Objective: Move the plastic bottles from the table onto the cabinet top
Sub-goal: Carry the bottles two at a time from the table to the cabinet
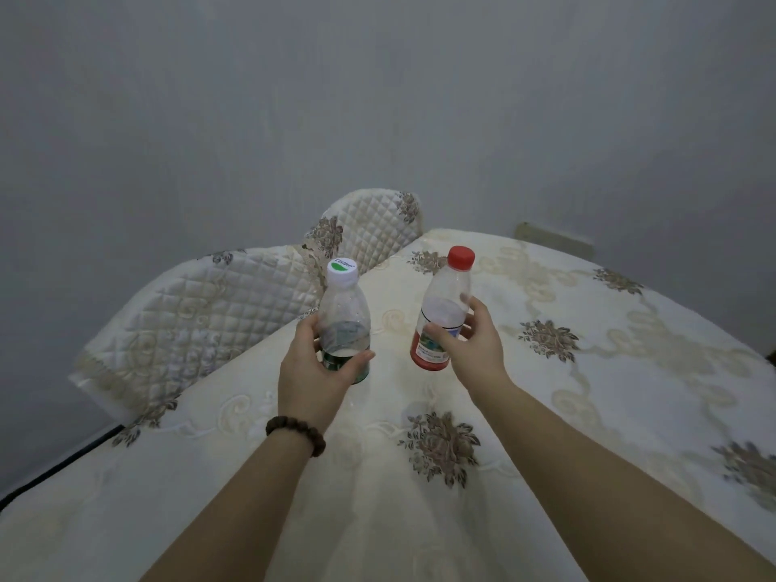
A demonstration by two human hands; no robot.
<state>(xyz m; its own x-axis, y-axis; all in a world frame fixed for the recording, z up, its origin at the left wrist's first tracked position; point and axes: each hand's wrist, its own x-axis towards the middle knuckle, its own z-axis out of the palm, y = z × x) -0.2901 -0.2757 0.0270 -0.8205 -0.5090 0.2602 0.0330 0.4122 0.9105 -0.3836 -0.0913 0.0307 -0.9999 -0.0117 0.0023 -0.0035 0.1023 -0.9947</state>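
The left hand [317, 371] is wrapped around the lower body of the white-capped bottle [343, 319], and the right hand [466, 344] grips the red-capped bottle [445, 312] at its label, both held above the table [630, 371] with its cream embroidered cloth; the red-capped one tilts a little. Both bottles look clear and nearly empty, so they are probably very light, with thin walls that dent under a hard squeeze. A gentle hold around the middle, as now, seems best; the cabinet top is not in view.
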